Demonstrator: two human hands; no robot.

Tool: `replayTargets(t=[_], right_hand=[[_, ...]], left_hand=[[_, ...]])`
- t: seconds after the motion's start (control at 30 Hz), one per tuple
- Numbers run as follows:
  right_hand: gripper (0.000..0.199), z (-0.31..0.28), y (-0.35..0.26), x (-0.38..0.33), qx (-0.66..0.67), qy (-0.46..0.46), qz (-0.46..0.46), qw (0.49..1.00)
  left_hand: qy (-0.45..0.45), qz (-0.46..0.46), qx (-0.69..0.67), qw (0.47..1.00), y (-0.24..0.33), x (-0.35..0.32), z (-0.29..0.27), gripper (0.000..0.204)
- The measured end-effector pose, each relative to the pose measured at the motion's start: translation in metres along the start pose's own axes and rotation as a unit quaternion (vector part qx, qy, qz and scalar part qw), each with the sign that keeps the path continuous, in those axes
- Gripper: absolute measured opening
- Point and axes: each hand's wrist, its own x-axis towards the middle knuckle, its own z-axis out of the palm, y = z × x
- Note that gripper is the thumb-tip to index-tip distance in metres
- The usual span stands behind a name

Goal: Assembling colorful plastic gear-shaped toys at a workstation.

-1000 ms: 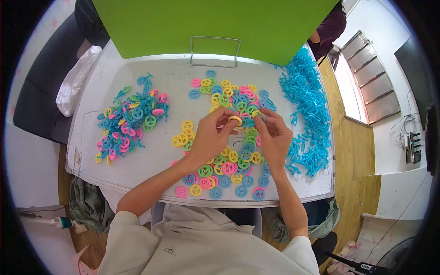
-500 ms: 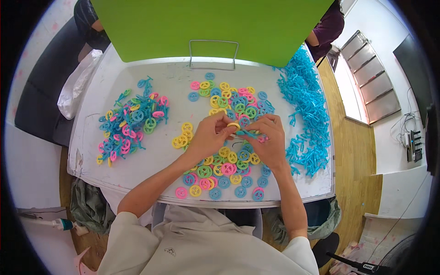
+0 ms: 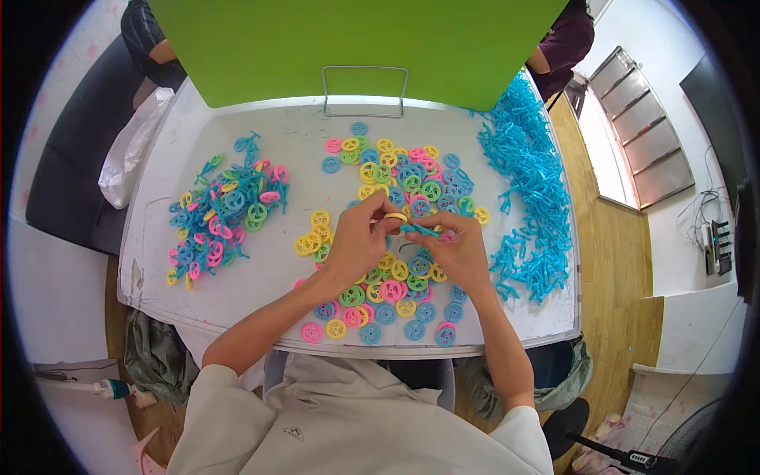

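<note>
Over the middle of the table my left hand (image 3: 352, 244) pinches a small yellow plastic wheel (image 3: 396, 216) between thumb and fingertips. Facing it, my right hand (image 3: 461, 252) grips a blue forked plastic piece (image 3: 419, 229), its end close to the wheel. Fingers hide whether the two parts touch. Beneath and around both hands lie loose spoked wheels (image 3: 391, 290) in pink, yellow, green and blue.
To the left is a heap of wheels joined with blue pieces (image 3: 235, 200). Many loose blue forked pieces (image 3: 532, 186) line the right side. A green panel (image 3: 356, 47) with a wire stand (image 3: 364, 115) rises at the back. Parts of other people show beyond it.
Both hands have shifted slightly left with their parts. My right fingers have drawn down and closed in around the blue piece, uncovering a yellow wheel beside that hand.
</note>
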Motion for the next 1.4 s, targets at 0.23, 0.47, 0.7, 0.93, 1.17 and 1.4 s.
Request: replayTargets(t=[0.23,0.47,0.7,0.93,1.17,1.4], right_hand=[[0.022,-0.002,0.001,0.001,0.015,-0.039,0.048,0.998],[0.023,-0.001,0.014,0.002,0.044,-0.054,0.081,0.994],[0.023,0.0,0.01,0.005,0.082,-0.02,0.113,0.99],[0.021,-0.008,-0.009,0.003,0.076,0.007,0.1,0.992],[0.025,-0.002,0.008,0.003,0.277,0.01,0.126,0.953],[0.024,0.008,0.005,-0.001,0.249,0.049,0.125,0.959]], left_hand=[[-0.027,-0.035,-0.055,0.998,0.0,0.002,-0.002,0.009],[-0.01,-0.038,-0.055,0.998,0.005,0.0,0.002,0.008],[0.008,0.017,-0.064,0.998,0.015,0.0,0.004,0.015],[0.023,-0.008,-0.091,0.996,0.019,-0.002,0.001,0.019],[0.023,0.032,-0.136,0.99,0.014,-0.006,0.006,0.018],[0.072,0.078,-0.095,0.99,0.021,-0.008,0.009,0.014]])
